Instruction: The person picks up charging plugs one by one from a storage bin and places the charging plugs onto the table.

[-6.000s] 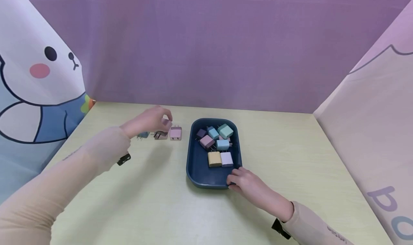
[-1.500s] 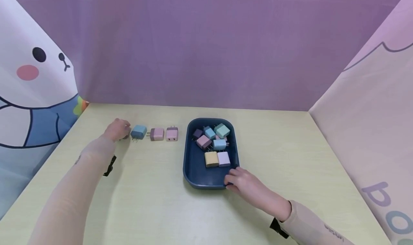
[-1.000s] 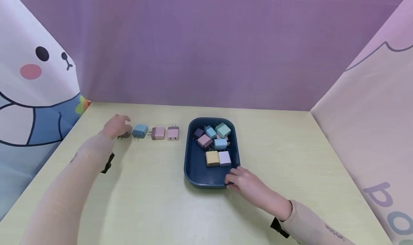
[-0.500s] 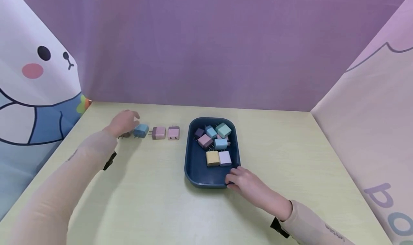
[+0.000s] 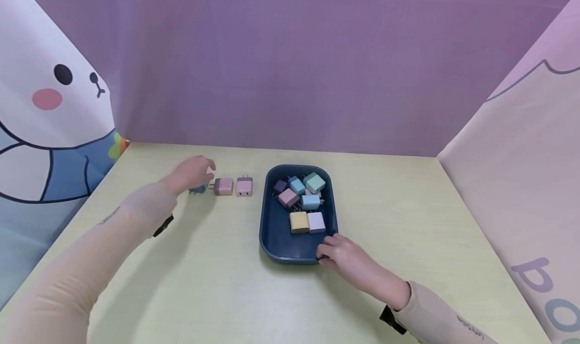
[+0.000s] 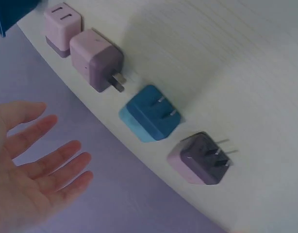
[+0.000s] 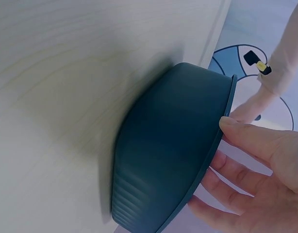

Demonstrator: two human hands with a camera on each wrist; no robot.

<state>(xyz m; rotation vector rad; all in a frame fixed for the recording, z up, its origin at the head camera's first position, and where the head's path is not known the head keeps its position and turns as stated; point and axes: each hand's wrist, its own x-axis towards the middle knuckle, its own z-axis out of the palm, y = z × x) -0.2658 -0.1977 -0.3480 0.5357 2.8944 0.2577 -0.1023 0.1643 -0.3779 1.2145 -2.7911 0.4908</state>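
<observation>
My left hand (image 5: 192, 173) hovers over the row of plug chargers on the left of the table, holding nothing; the left wrist view shows its fingers apart. That row has a pink charger (image 5: 244, 186), a pink-and-mauve one (image 5: 223, 186), a blue one (image 6: 150, 114) partly hidden by the hand in the head view, and a dark purple and pink one (image 6: 200, 159), which only the left wrist view shows. At the near right corner of a dark blue tray (image 5: 276, 243), my right hand (image 5: 346, 258) pinches the rim between thumb and fingers.
Inside the tray lie several chargers: a yellow one (image 5: 299, 222), a white one (image 5: 316, 222), a mint one (image 5: 314, 183) and other blue, pink and purple ones. A purple cloth (image 5: 290, 72) hangs behind the table (image 5: 217, 283), with printed cloths at both sides.
Six seconds ago the left hand held a pink charger above the row. It went to the row's left end, and since then moves rightward with nothing held. The right hand stays on the tray.
</observation>
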